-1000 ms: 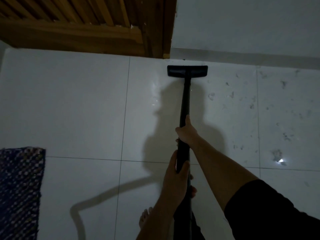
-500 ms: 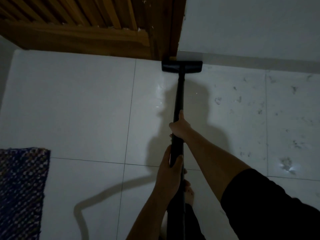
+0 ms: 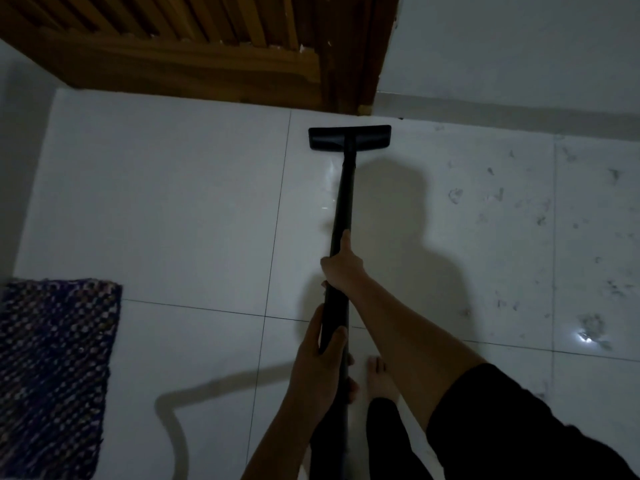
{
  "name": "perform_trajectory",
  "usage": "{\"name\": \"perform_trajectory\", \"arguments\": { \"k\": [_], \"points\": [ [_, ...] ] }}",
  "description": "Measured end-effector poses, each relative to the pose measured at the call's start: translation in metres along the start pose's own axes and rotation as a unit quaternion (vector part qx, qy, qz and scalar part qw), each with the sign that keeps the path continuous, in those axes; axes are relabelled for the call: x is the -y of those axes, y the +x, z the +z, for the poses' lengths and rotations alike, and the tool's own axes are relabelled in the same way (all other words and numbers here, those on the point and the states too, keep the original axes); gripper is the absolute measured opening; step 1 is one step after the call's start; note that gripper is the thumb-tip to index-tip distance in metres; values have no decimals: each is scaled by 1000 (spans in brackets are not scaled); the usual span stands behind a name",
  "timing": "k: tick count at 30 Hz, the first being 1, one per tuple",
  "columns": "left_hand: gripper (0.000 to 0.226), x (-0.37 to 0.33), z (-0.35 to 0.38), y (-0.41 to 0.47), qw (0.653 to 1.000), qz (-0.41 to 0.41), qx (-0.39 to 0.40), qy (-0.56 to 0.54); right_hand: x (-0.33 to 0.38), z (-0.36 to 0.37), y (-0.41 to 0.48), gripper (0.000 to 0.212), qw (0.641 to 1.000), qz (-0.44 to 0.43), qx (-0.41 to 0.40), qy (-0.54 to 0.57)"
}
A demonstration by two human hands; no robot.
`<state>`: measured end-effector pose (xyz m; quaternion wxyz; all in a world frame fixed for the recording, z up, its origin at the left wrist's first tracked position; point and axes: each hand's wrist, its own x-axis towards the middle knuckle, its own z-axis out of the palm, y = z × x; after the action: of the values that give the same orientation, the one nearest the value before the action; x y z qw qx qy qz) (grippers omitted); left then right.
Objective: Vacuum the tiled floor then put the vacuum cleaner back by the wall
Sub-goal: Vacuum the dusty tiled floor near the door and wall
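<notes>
We hold the rigid, seemingly light vacuum wand (image 3: 341, 216) mid-shaft, right hand (image 3: 343, 266) clasped ahead, left hand (image 3: 320, 362) wrapped behind, steering the floor head (image 3: 349, 137).

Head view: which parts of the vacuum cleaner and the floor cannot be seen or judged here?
- Vacuum body and hose: cut off by the bottom edge; only the wand and floor head show.
- Wand's lower end: hidden behind the left hand and dark clothing.
- Underside of the floor head: faces the tiled floor, so contact cannot be confirmed.
- Specks on the right tiles: too dim and small to identify.
- Right hand fingers: wrapped behind the wand.
</notes>
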<state>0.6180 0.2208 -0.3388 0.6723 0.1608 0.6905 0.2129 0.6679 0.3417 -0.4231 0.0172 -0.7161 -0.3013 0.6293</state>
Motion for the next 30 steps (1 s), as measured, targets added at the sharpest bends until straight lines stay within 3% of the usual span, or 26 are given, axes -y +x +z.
{"name": "perform_trajectory", "arguments": {
  "k": [5, 13, 30],
  "points": [
    [50, -20, -6, 16, 1000, 4, 14, -5, 23, -1, 9, 78, 999, -26, -23, 4],
    [50, 8, 13, -9, 997, -20, 68, 2, -33, -16, -8, 78, 997, 21, -74, 16],
    [46, -22, 93, 20, 992, 45, 111, 38, -32, -112, 15, 76, 991, -18, -125, 46]
  ]
}}
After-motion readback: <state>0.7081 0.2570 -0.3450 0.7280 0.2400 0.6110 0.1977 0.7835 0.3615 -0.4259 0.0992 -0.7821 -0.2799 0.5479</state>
